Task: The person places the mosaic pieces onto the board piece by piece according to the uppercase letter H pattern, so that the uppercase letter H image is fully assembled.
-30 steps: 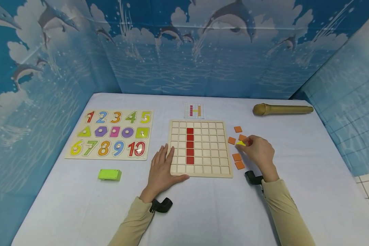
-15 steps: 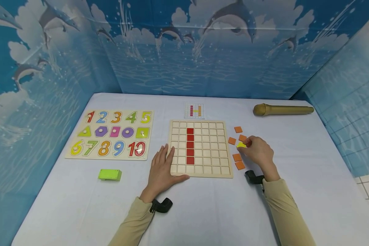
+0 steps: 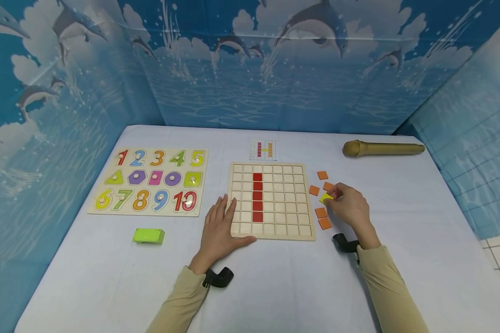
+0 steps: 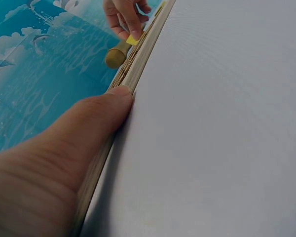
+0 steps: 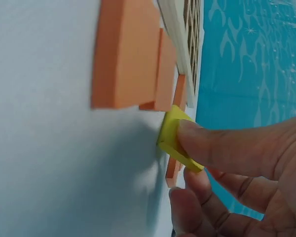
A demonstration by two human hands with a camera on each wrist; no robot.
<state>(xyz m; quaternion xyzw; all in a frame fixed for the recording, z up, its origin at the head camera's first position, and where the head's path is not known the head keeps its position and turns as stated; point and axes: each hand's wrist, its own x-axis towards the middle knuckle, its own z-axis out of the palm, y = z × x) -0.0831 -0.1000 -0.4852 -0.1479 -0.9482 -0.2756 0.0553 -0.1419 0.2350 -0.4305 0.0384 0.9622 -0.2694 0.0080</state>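
Note:
In the head view, a wooden grid board [image 3: 285, 213] lies mid-table, with a column of red square tiles [image 3: 257, 195] set in its cells. My left hand [image 3: 220, 230] rests with straight, spread fingers on the board's near left corner; its thumb [image 4: 101, 111] lies along the near edge in the left wrist view. Right of the board, my right hand [image 3: 351, 206] pinches a yellow square tile [image 5: 173, 136] between thumb and fingers, tilted close over the table. Several orange square tiles [image 3: 325, 224] lie around it, between hand and board.
Behind the board lies a small pattern card [image 3: 263, 150]. A number and shape puzzle [image 3: 125, 181] sits at the left, with a green block [image 3: 148, 236] in front of it. At the back right is a gold microphone [image 3: 383, 148]. Printed cloth walls [image 3: 250, 101] border the table.
The yellow tile has turned slightly in my right fingers and more of its face shows. My right hand has shifted a little; the left hand has stayed on the board.

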